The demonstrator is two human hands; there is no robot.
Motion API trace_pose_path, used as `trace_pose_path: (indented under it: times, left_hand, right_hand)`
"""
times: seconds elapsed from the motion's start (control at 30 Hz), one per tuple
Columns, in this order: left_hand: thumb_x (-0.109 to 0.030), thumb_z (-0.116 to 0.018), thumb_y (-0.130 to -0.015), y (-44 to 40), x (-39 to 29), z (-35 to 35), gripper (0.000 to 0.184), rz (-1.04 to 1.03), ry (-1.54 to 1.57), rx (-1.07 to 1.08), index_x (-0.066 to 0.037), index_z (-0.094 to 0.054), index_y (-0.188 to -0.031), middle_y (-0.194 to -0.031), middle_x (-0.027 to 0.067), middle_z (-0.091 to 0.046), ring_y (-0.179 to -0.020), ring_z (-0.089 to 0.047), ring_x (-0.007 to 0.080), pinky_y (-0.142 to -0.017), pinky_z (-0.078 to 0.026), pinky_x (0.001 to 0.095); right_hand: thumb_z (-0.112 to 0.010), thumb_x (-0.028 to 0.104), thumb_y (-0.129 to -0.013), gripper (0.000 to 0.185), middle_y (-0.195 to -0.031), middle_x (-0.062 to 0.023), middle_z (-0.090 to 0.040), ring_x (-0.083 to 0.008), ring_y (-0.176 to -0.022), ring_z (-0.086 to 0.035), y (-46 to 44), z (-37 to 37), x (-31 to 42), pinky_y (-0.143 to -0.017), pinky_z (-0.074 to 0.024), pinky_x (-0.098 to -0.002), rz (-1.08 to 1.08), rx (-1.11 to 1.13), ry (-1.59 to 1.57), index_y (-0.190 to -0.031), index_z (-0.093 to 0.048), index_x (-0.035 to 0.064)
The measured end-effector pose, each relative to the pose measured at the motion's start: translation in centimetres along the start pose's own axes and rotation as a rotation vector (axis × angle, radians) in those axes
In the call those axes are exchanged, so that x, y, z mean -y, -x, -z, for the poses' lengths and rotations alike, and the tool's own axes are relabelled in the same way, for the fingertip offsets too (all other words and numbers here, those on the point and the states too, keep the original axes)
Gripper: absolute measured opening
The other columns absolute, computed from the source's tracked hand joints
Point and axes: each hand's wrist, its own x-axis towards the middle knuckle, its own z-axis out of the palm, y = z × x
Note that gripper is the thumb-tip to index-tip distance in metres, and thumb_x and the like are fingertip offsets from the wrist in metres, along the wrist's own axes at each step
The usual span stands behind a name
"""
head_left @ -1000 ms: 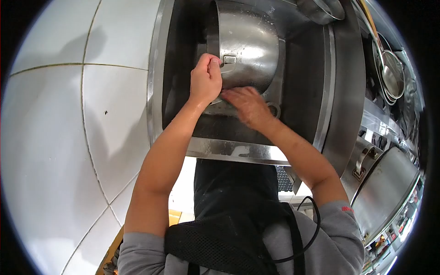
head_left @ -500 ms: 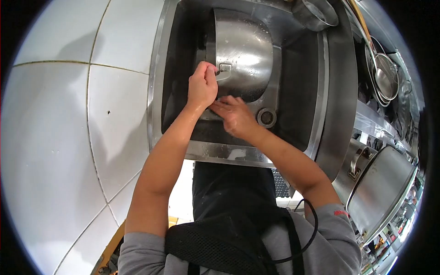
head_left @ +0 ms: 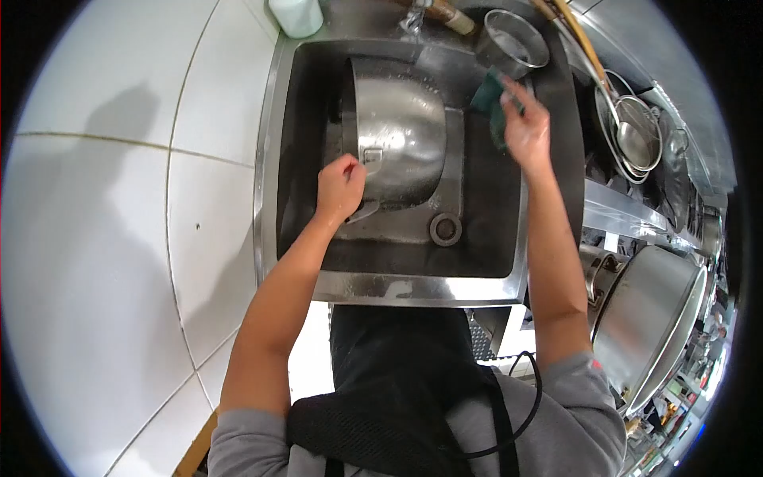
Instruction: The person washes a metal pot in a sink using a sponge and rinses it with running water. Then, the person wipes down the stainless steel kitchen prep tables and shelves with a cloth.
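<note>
A large steel pot (head_left: 401,131) lies on its side in the sink (head_left: 413,291), with its rim towards the left wall. My left hand (head_left: 342,188) is closed around the pot's side handle (head_left: 373,163). Between the fingers of my right hand (head_left: 528,131) is a green scouring pad (head_left: 494,103), hanging over the sink's right side, apart from the pot. Just beyond the pad stands a smaller steel container (head_left: 515,48), and whitish suds seem to be in it.
The drain (head_left: 445,229) lies near the pot's closer side. A white container (head_left: 296,16) stands at the back left, close to the tap (head_left: 413,20). Strainers and ladles (head_left: 636,143) hang at right, above a large pot (head_left: 652,318). White tiles (head_left: 119,238) line the left.
My right hand has moved from the pot's near side to the back right, and the green pad now shows in it. My left hand stays at the handle. The view has shifted.
</note>
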Motion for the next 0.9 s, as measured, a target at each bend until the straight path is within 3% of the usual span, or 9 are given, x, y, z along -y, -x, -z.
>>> trace_pose_path:
  times: [0.23,0.3,0.33,0.37,0.5,0.67,0.77,0.83,0.9]
  left_hand:
    - [-0.01,-0.053,-0.084,0.1,0.4,0.2,0.016,0.044,0.085,0.067,0.004,-0.055,-0.078,-0.062,0.0144,-0.049,-0.06,-0.048,0.0144,-0.06,-0.042,0.0315]
    - [-0.013,-0.049,-0.085,0.2,0.5,0.3,0.019,0.125,0.154,0.068,0.002,-0.057,-0.076,-0.064,0.0006,-0.05,-0.063,-0.048,0.0082,-0.057,-0.039,0.0262]
    - [-0.01,-0.047,-0.086,0.2,0.3,0.3,0.018,0.104,0.108,0.048,0.004,-0.056,-0.078,-0.062,0.0137,-0.049,-0.061,-0.05,0.0139,-0.06,-0.042,0.0317]
    - [-0.01,-0.047,-0.086,0.2,0.2,0.3,0.018,0.111,0.102,0.043,0.004,-0.056,-0.078,-0.062,0.0137,-0.049,-0.061,-0.05,0.0139,-0.06,-0.042,0.0317]
    - [-0.01,-0.046,-0.086,0.3,0.0,0.3,0.018,0.17,0.14,0.027,0.004,-0.056,-0.08,-0.063,0.0138,-0.049,-0.061,-0.052,0.0152,-0.06,-0.042,0.0319]
    - [-0.014,-0.044,-0.094,0.1,-0.8,0.6,0.024,0.128,0.105,0.037,0.003,-0.056,-0.08,-0.063,0.0143,-0.05,-0.059,-0.052,0.0179,-0.059,-0.041,0.0324]
    - [-0.018,-0.041,-0.098,0.1,-0.8,0.3,0.031,0.1,0.145,0.002,0.002,-0.055,-0.078,-0.064,0.0143,-0.05,-0.059,-0.052,0.0197,-0.06,-0.042,0.0333]
    - [-0.019,-0.041,-0.099,0.2,-0.6,0.3,0.032,0.113,0.134,-0.002,0.002,-0.055,-0.079,-0.067,0.0144,-0.052,-0.061,-0.053,0.0201,-0.061,-0.042,0.0334]
    - [-0.021,-0.04,-0.101,0.4,-0.4,0.1,0.033,0.127,0.124,-0.009,0.001,-0.055,-0.081,-0.069,0.0144,-0.053,-0.064,-0.053,0.0204,-0.063,-0.043,0.0335]
  right_hand:
    - [-0.058,0.022,-0.091,0.027,-0.106,-0.0194,-0.067,-0.0387,-0.101,-0.062,-15.4,2.8,-2.5,-0.088,-0.0491,-0.0415,0.125,-0.324,0.329,-0.117,-0.066,0.0174]
    - [-0.057,0.024,-0.092,0.027,-0.107,-0.0201,-0.066,-0.0388,-0.101,-0.062,-18.3,2.1,-5.2,-0.088,-0.049,-0.0436,0.307,-0.253,0.443,-0.116,-0.066,0.017]
    - [-0.057,0.027,-0.091,0.029,-0.109,-0.0209,-0.065,-0.0387,-0.105,-0.061,-19.9,1.4,-8.0,-0.09,-0.0486,-0.0446,0.291,-0.176,0.502,-0.116,-0.067,0.0157]
    - [-0.057,0.027,-0.091,0.029,-0.109,-0.0209,-0.065,-0.0387,-0.105,-0.061,-20.5,1.0,-8.8,-0.09,-0.0486,-0.0446,0.291,-0.17,0.493,-0.116,-0.067,0.0157]
    - [-0.057,0.035,-0.091,0.043,-0.121,-0.0235,-0.061,-0.0397,-0.117,-0.055,-23.0,-1.8,-15.6,-0.102,-0.0429,-0.0458,-0.1,0.576,0.931,-0.124,-0.06,0.0076]
    - [-0.048,0.035,-0.095,0.046,-0.132,-0.022,-0.054,-0.0371,-0.121,-0.053,-20.7,-5.5,-18.3,-0.103,-0.0431,-0.043,-0.1,0.488,1.173,-0.131,-0.052,0.0066]
    - [-0.045,0.035,-0.096,0.044,-0.13,-0.0219,-0.055,-0.0358,-0.118,-0.056,-23.9,-3.1,-19.7,-0.101,-0.0441,-0.0407,-0.109,0.64,0.971,-0.127,-0.056,0.005]
    - [-0.047,0.031,-0.096,0.038,-0.12,-0.0217,-0.061,-0.0375,-0.11,-0.06,-21.0,-1.4,-12.6,-0.095,-0.0473,-0.041,0.012,0.487,0.959,-0.118,-0.062,0.003]
    - [-0.053,0.023,-0.095,0.029,-0.105,-0.0209,-0.067,-0.036,-0.096,-0.066,-17.4,-0.3,-8.5,-0.085,-0.0508,-0.0385,0.105,-0.083,0.573,-0.109,-0.065,0.0004]
